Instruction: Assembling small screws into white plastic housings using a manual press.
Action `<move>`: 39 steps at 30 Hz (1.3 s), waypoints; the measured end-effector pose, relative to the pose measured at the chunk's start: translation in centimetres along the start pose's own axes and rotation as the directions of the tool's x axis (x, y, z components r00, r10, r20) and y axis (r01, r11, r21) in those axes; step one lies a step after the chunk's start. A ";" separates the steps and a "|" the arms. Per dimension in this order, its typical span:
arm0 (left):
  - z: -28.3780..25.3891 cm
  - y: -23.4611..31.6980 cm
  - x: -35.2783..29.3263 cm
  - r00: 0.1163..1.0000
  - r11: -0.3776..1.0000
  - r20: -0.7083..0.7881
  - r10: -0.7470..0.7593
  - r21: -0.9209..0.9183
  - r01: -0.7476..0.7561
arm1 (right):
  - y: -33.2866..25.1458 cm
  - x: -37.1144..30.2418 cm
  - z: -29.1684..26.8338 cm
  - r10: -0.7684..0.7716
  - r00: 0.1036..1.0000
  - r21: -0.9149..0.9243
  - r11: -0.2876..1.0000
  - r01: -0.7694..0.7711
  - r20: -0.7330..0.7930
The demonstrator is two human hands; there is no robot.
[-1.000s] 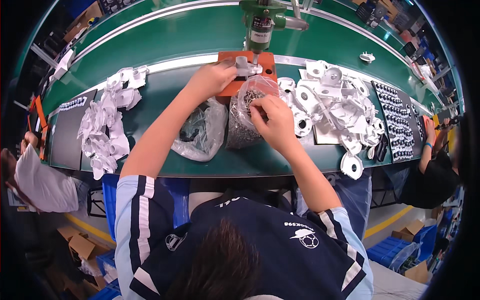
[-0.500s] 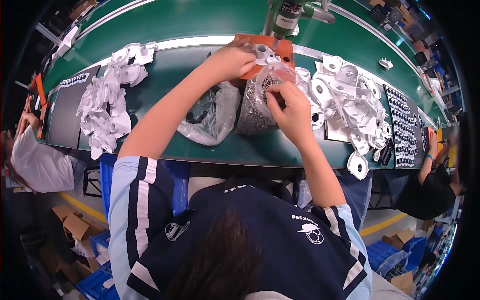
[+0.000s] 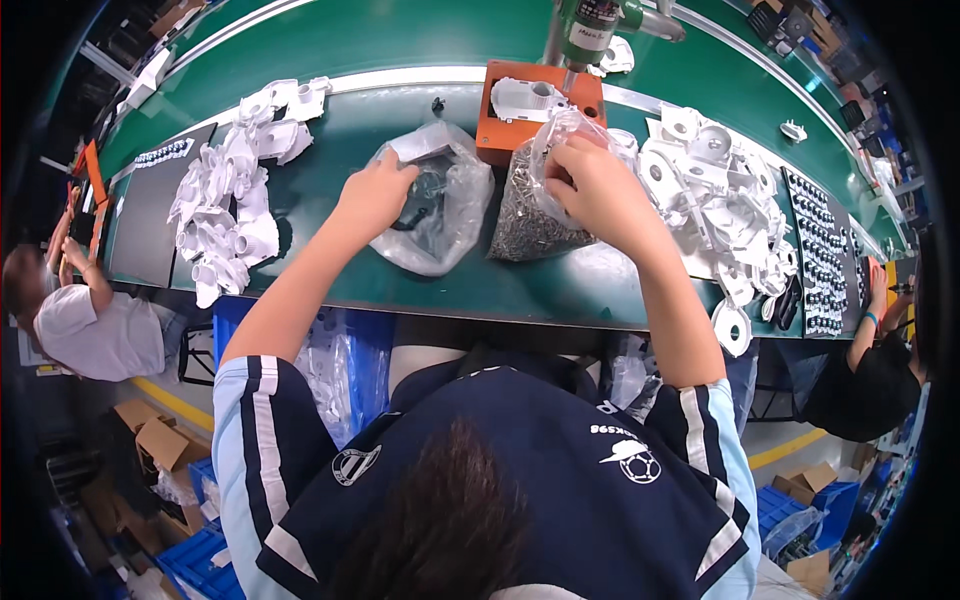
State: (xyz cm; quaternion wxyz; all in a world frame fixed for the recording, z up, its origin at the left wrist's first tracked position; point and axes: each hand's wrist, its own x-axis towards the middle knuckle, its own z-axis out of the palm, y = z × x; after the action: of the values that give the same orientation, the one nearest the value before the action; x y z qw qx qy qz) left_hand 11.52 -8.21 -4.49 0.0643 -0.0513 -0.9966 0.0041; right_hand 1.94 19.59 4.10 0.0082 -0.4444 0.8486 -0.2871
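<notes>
My left hand (image 3: 375,195) reaches into a clear plastic bag (image 3: 440,215) holding small dark parts; its fingers are inside the bag's mouth, and what they hold is hidden. My right hand (image 3: 590,185) is at the opening of a second clear bag (image 3: 525,215) full of small silvery screws, fingers curled at its top. Both bags lie on the green workbench (image 3: 330,110). Just beyond them an orange fixture (image 3: 500,130) carries a white plastic part (image 3: 525,97), under a green tool (image 3: 585,30) hanging from above.
A heap of white plastic parts (image 3: 230,200) lies at the left, another heap (image 3: 715,205) at the right. A black tray of small parts (image 3: 820,250) sits far right. Other people work at the left (image 3: 85,320) and right (image 3: 865,370) ends.
My left hand has come away from the orange fixture, down and left into the bag of dark parts. My right hand stays at the screw bag.
</notes>
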 end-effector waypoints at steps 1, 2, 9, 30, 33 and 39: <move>0.6 -0.2 0.1 0.998 1.000 -0.059 -0.026 0.001 0.027 | 0.1 0.1 0.1 -0.011 1.000 -0.024 1.000 0.011 -0.005; 0.7 -0.1 0.4 0.991 0.999 -0.120 -0.051 -0.002 0.051 | 0.3 0.1 0.1 -0.021 1.000 -0.052 0.998 0.020 -0.010; 0.5 0.9 1.4 0.997 0.996 -0.009 -0.083 0.043 0.083 | 0.0 0.4 0.8 0.033 0.999 -0.102 0.994 -0.036 -0.032; -1.9 0.5 2.4 0.965 0.917 0.016 -0.263 -0.305 0.255 | 0.8 0.6 -0.1 -0.032 0.999 0.050 0.998 0.032 -0.015; -3.6 0.4 2.9 0.982 0.940 -0.063 -0.176 -0.306 0.149 | 1.4 0.5 -0.1 -0.026 0.998 0.183 0.983 0.034 -0.051; -9.3 1.1 9.8 0.992 0.666 0.073 -0.105 -0.736 0.125 | 1.7 0.5 -2.2 0.087 0.994 0.497 0.861 -0.106 0.062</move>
State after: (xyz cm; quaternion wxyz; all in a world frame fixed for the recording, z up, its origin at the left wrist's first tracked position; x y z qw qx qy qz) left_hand 3.19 -6.09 5.99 0.0262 -0.0100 -0.9151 -0.4022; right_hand -0.18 21.01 5.20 0.1530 -0.3893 0.7663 -0.4877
